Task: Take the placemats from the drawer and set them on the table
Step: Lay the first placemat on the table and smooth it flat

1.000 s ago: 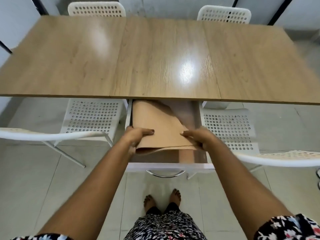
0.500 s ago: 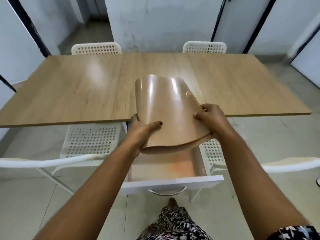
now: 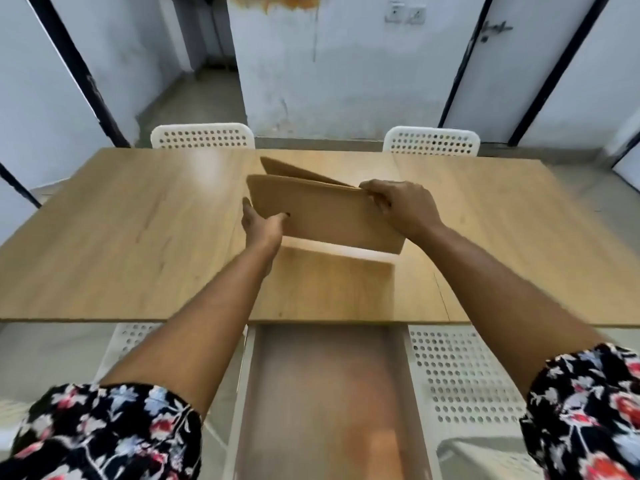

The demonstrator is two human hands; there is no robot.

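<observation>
Both hands are holding a stack of tan placemats [image 3: 322,216] above the middle of the wooden counter [image 3: 138,237], the sheets casting a shadow on the wood beneath. The right hand [image 3: 401,206] is pinching the far right corner, where the sheets are fanning apart. The left hand [image 3: 261,226] is supporting the left edge, thumb lying on the top sheet. Below the counter's near edge, the drawer [image 3: 325,393] is standing open between two white perforated chairs [image 3: 460,372].

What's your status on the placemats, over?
Both hands, left and right, gripping placemats above table. Drawer open. Nothing in the way.
</observation>
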